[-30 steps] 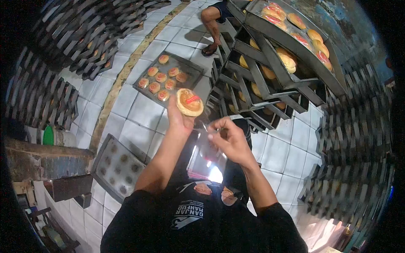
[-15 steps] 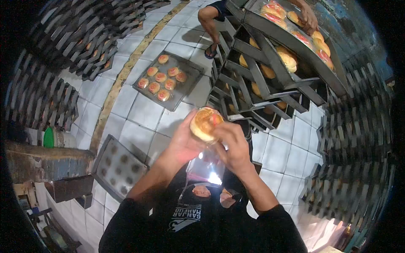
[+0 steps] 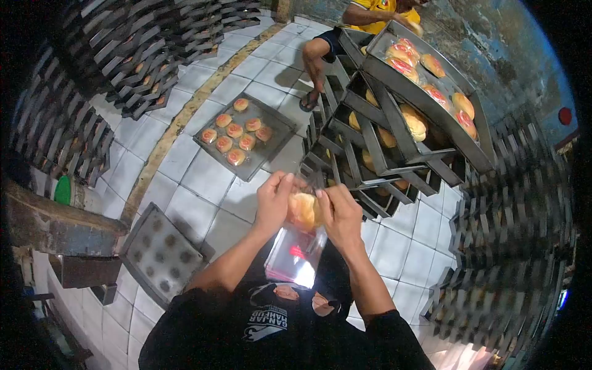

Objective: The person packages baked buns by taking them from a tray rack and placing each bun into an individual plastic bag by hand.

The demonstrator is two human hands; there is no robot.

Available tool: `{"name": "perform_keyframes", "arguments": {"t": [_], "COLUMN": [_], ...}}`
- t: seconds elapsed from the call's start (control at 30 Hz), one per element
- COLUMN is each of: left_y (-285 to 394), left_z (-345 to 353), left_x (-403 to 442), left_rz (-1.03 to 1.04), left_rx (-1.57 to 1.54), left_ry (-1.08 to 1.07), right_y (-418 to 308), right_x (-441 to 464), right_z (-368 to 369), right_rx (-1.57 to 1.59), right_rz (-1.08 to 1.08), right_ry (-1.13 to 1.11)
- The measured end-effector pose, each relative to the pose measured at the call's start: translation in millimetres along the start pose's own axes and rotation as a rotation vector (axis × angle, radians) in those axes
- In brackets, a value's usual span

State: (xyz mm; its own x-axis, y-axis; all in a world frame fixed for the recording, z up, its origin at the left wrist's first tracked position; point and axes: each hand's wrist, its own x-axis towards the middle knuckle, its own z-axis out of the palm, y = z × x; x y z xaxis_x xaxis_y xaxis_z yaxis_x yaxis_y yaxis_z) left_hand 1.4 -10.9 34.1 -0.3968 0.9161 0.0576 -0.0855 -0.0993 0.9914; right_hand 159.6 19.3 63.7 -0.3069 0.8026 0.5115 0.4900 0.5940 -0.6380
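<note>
A round golden bun (image 3: 304,211) sits inside a clear plastic bag between my two hands, above my lap. My left hand (image 3: 273,200) pinches the bag's upper edge on the left side, thumb and fingers together. On the other side, my right hand (image 3: 340,213) is closed on the bag's right edge. Below the bun, a stack of clear plastic bags (image 3: 295,256) with pink print lies on my lap and reflects bright light.
Wrapped buns lie on a metal tray (image 3: 276,148) on the tiled floor. A stained tray (image 3: 161,253) is at the lower left. Crisscrossed trays of buns (image 3: 425,102) rise at the right, beside a co-worker in a yellow shirt (image 3: 370,24). More tray stacks (image 3: 505,228) line both sides.
The bun has gone from resting on my left hand into a clear bag, lower down. Both hands now grip the bag's edges. The view has shifted, showing more of the co-worker.
</note>
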Motion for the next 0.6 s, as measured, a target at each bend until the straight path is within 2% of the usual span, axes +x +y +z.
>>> {"name": "perform_keyframes", "arguments": {"t": [0.07, 0.13, 0.2, 0.23, 0.33, 0.37, 0.4, 0.43, 0.47, 0.57, 0.6], "left_y": [11.1, 2.2, -21.8, -4.9, -6.0, -8.1, -7.8, -7.2, -8.5, -10.6, -18.3], "left_z": [-4.4, -11.1, -19.6, -22.2, -36.8, -36.0, -32.9, -30.1, -27.6, -32.1, -40.4], "left_x": [7.7, 1.0, 8.4, -0.6, -13.9, -13.9, -5.1, 3.8, 10.6, 18.0, 6.2], "left_rz": [0.003, 0.062, 0.239, 0.289, 0.265, 0.144, 0.028, -0.082, 0.042, 0.429, 0.303], "left_rx": [0.059, 0.168, 0.297, 0.250, 0.180, 0.138, 0.099, 0.061, 0.152, 0.448, 0.381], "left_ry": [0.069, 0.104, 0.185, 0.149, 0.056, 0.075, 0.091, 0.105, 0.127, 0.168, 0.115], "right_y": [-6.8, 26.1, 21.5, 20.0, 7.5, 10.0, 19.2, 31.0, 40.2, 29.7, 25.5], "right_x": [5.7, 19.2, 11.1, 6.4, -9.6, -6.3, -0.8, 6.9, 13.6, 10.3, 0.0], "right_z": [-7.1, -14.0, -21.9, -28.3, -26.4, -22.0, -13.7, -8.0, -5.1, -16.0, -19.9], "right_rx": [0.005, 0.375, 0.569, 0.678, 0.685, 0.516, 0.474, 0.575, 0.677, 0.701, 0.699], "right_rz": [-0.084, 0.679, 0.668, 0.773, 0.702, 0.670, 0.557, 0.686, 0.809, 0.833, 0.861], "right_ry": [0.061, -0.195, -0.226, -0.315, -0.266, -0.220, -0.187, -0.200, -0.212, -0.230, -0.246]}}
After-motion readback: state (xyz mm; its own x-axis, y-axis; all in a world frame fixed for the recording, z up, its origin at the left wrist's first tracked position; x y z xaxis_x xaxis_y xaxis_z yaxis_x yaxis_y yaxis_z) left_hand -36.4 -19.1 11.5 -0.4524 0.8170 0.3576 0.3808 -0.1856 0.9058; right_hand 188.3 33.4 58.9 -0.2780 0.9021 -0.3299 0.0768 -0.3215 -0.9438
